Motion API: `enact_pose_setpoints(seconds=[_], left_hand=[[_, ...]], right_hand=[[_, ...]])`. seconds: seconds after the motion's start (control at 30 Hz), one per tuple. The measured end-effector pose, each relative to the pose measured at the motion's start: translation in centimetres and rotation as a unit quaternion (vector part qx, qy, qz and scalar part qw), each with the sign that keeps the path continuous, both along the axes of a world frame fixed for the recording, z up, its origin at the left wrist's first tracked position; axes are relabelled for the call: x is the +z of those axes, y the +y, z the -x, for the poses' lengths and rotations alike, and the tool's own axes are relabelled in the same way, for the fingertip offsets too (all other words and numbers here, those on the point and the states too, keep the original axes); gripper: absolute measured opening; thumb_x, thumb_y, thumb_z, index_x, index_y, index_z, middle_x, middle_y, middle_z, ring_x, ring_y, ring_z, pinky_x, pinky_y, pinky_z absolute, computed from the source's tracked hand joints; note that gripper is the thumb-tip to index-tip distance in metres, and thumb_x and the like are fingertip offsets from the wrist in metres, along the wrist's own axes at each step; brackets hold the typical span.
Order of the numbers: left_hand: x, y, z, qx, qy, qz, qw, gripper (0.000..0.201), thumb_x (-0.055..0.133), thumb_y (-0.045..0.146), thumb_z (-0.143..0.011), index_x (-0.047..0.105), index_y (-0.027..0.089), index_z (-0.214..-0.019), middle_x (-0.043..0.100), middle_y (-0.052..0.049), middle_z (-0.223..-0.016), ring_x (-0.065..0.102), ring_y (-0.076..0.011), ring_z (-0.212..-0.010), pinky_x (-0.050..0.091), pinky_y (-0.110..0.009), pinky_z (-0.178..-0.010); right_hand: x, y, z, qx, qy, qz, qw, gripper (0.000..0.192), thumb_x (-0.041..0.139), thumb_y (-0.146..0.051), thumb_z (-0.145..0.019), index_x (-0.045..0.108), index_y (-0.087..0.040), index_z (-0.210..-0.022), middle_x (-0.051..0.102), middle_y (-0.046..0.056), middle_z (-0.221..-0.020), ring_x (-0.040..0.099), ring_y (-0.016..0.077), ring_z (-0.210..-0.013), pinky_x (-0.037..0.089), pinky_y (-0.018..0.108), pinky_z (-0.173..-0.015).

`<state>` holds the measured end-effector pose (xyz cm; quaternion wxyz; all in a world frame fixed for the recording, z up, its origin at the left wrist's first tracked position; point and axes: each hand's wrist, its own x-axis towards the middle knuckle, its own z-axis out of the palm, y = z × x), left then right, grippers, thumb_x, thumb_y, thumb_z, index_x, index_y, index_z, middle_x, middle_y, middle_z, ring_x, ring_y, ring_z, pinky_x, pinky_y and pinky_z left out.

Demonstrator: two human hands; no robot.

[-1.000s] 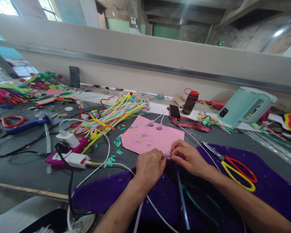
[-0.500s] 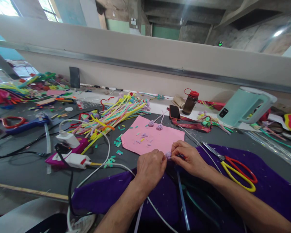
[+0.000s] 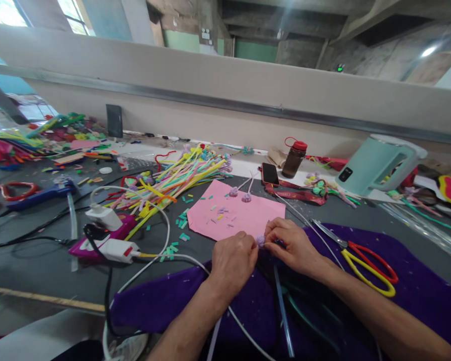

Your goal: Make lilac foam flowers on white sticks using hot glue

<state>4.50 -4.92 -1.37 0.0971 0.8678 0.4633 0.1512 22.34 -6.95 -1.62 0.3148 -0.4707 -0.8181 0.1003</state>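
Near the middle of the table, both hands meet over a small lilac bud (image 3: 261,240), which sits just off the near edge of the pink sheet (image 3: 236,213) and above the purple cloth (image 3: 417,281). The left hand (image 3: 233,260) is curled narrow, fingertips pinched at the bud's left side; the right hand (image 3: 293,245) is also closed narrow, thumb and forefinger gripping it from the right. It looks like a twisted or rolled piece is being shaped. To do that well, I judge the pinch should stay close to the bud so it does not unwind, with the stems (image 3: 281,301) trailing toward the near edge kept free of the cloth.

Scissors (image 3: 361,260) lie on the cloth to the right, well apart from the hands. Two more buds (image 3: 240,194) rest at the sheet's far edge, and a heap of coloured sticks (image 3: 173,180) spreads to the far left.

Fingers hide most of the bud, so its exact form and how it joins a stem cannot be made out. Which stem belongs to it is unclear, and the stems run out of the picture at the near edge.
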Motion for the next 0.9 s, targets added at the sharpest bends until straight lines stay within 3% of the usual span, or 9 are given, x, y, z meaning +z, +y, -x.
enact_pose_setpoints(seconds=[0.53,0.73,0.9], left_hand=[[-0.1,0.1,0.2,-0.004,-0.039,0.014,0.999,0.019,0.047,0.025,-0.082,0.065,0.021,-0.077,0.067,-0.003,-0.078,0.060,-0.0154,-0.072,0.033,-0.025,-0.061],[0.3,0.4,0.4,0.045,-0.078,0.056,0.994,0.019,0.049,0.026,-0.079,0.067,0.021,-0.075,0.068,-0.002,-0.074,0.059,-0.0141,-0.068,0.033,-0.024,-0.059],[0.5,0.6,0.8,0.078,-0.153,0.078,0.982,0.017,0.052,0.025,-0.076,0.068,0.021,-0.074,0.068,0.000,-0.073,0.058,-0.0136,-0.068,0.036,-0.023,-0.059]], right_hand=[[-0.1,0.0,-0.1,-0.012,0.015,-0.017,1.000,0.008,0.058,-0.019,-0.079,0.058,-0.019,-0.071,0.060,0.003,-0.083,0.055,0.0175,-0.080,0.040,0.033,-0.073],[0.3,0.0,-0.3,-0.027,0.043,-0.039,0.998,0.006,0.061,-0.022,-0.079,0.063,-0.020,-0.074,0.060,0.003,-0.080,0.056,0.0175,-0.079,0.040,0.033,-0.074],[1.0,0.0,-0.7,-0.071,0.125,-0.054,0.988,0.013,0.054,-0.020,-0.082,0.061,-0.019,-0.072,0.058,0.004,-0.081,0.055,0.0169,-0.078,0.043,0.031,-0.071]])
